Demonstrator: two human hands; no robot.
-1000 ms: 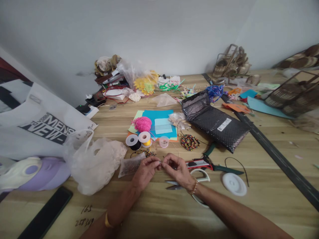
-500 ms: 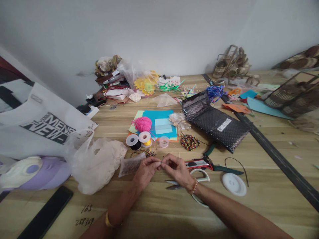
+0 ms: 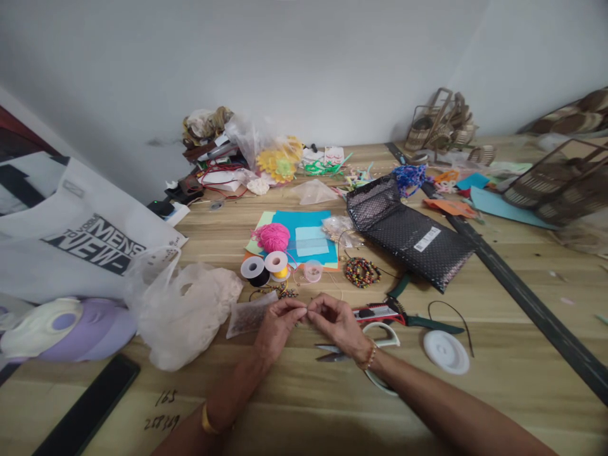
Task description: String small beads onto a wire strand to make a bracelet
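My left hand [image 3: 279, 325] and my right hand [image 3: 336, 322] meet fingertip to fingertip just above the wooden table [image 3: 498, 304]. Both pinch something tiny between thumb and forefinger; it is too small to name. A small clear bag of beads [image 3: 249, 313] lies just left of my left hand. Two thread spools, black [image 3: 251, 270] and orange [image 3: 276, 263], stand a little beyond my hands. White-handled scissors [image 3: 375, 342] lie partly under my right wrist. A red utility knife [image 3: 377, 311] lies right of my right hand.
A beaded bracelet pile [image 3: 361, 271], pink yarn [image 3: 272, 237] on blue paper [image 3: 304, 223], green pliers [image 3: 427, 322], a white lid [image 3: 446, 351] and a black mailer bag [image 3: 411, 237] lie around. A plastic bag [image 3: 183, 307] and phone [image 3: 88, 408] sit left. Baskets [image 3: 555, 183] stand far right.
Both hands stay pinched together at the same spot; only the fingers shift slightly. The view has tilted a little.
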